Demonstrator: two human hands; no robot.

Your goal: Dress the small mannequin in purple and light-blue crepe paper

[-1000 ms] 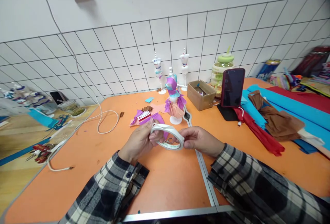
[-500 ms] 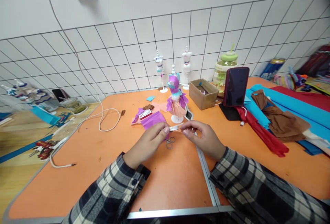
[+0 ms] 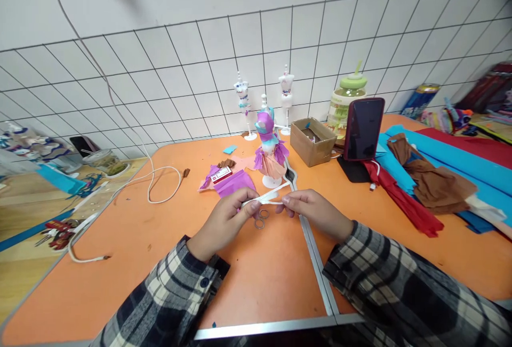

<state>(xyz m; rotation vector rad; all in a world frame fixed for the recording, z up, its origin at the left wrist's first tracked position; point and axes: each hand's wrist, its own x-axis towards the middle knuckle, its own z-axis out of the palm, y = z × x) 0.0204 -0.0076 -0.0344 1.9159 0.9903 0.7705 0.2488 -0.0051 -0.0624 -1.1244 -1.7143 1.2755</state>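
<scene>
My left hand (image 3: 226, 224) pinches a narrow white strip (image 3: 270, 194) that looks like tape or its backing. One end of the strip sticks out up and to the right, and a thinner part runs across to my right hand (image 3: 316, 212). The fingertips of that hand are closed on this thinner end. Just below the strip lie small scissors (image 3: 261, 221), their blades hidden by my left hand. Behind my hands stands a small mannequin (image 3: 266, 123) dressed in purple, blue and peach crepe paper. Purple paper (image 3: 236, 182) lies beyond my left hand, with a small red-and-white box (image 3: 221, 175) on it.
Two more small mannequins (image 3: 242, 96) stand by the tiled wall. A cardboard box (image 3: 312, 144), a green-lidded bottle (image 3: 348, 96) and a phone on a stand (image 3: 364, 128) are at back right. Coloured crepe paper (image 3: 432, 176) covers the right side; a white cable (image 3: 164, 198) lies left.
The white strip now shows longer and split in two, one end rising free from my left hand. My right hand has moved slightly down and right. The view has shifted a little.
</scene>
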